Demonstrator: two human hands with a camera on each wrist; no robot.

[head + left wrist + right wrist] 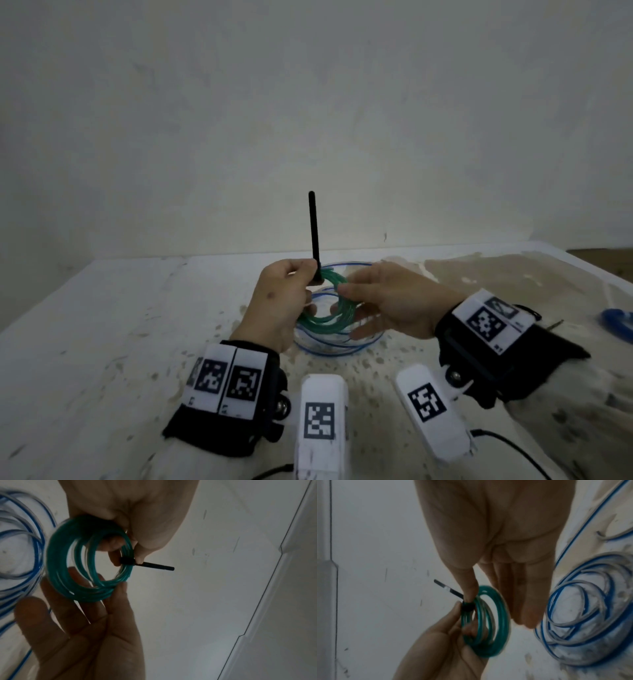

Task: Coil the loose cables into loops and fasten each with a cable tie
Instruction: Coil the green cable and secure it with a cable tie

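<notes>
A green cable coil [325, 322] hangs above the white table [102, 325], bound by a black cable tie [313, 233] whose long tail points straight up. My left hand [287, 291] pinches the coil right at the tie's head. In the left wrist view the coil [58, 566] shows several loops, with the tie [154, 565] jutting sideways. My right hand [394, 301] lies beside the coil with straight fingers, its thumb tip touching the loops. In the right wrist view the thumb [469, 592] rests by the tie head on the coil [501, 622].
A loose clear-and-blue cable [342, 349] lies coiled on the table under both hands, also in the wrist views as the blue cable [590, 615]. A blue object [616, 322] sits at the right edge. The wall stands close behind the table.
</notes>
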